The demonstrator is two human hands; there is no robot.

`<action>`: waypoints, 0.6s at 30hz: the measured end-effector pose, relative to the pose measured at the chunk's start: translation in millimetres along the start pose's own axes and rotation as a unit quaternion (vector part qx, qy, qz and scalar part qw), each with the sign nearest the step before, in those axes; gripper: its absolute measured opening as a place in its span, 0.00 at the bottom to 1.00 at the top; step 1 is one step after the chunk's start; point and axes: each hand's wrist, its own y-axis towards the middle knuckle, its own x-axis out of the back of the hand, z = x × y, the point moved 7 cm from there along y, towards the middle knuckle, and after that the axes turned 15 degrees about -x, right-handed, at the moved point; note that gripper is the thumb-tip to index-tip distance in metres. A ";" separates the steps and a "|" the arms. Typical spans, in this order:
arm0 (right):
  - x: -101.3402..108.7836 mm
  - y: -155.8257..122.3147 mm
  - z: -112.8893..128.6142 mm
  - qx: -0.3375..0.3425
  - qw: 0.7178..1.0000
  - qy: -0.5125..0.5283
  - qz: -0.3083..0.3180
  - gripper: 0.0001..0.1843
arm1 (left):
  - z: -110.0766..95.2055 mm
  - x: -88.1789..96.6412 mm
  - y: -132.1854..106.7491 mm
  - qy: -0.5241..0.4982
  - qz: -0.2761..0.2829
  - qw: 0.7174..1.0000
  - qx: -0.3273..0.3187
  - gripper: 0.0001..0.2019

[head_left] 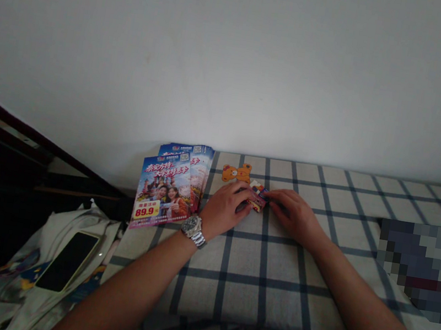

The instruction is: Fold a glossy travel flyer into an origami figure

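A small folded piece of colourful printed paper [259, 191] lies on the checked cloth between my hands. My left hand [227, 206], with a metal watch [193, 230] at the wrist, is closed on its left side, fingertips pressed to the paper. From the right, my right hand [294, 214] pinches the other edge between thumb and fingers. Just beyond my left hand rests a flat orange bear-shaped piece [236, 173]. Left of it is a stack of blue and pink printed flyers [163, 192], fanned slightly. Parts of the paper are hidden under my fingers.
A checked cloth [241, 296] covers the surface, which meets a white wall [261, 65] at the back. A phone [68, 261] sits on crumpled white fabric [42, 231] at the lower left. Something dark and pixelated [424, 270] is on the right.
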 end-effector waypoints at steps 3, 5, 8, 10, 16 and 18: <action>-2.1 0.4 -0.7 0.012 1.000 0.006 0.008 0.17 | 0.1 -0.2 0.2 -0.003 0.005 1.000 0.007 0.06; -4.1 -0.2 -0.5 0.028 1.000 0.007 0.012 0.16 | -0.1 0.2 0.2 -0.004 0.007 1.000 0.011 0.10; -6.5 -0.9 -1.1 0.038 0.999 0.005 0.014 0.15 | -0.6 0.6 0.1 -0.005 0.013 1.000 0.017 0.15; -7.4 -1.1 -1.3 0.040 0.999 0.002 0.014 0.14 | -0.8 0.6 0.0 -0.006 0.015 1.000 0.022 0.16; -8.0 -1.0 0.2 0.038 0.999 -0.021 0.018 0.12 | -4.1 2.3 1.5 -0.035 0.005 0.999 0.021 0.09; -7.7 -0.9 0.5 0.037 0.999 -0.024 0.019 0.12 | -4.7 3.7 2.3 -0.049 0.001 0.999 0.019 0.09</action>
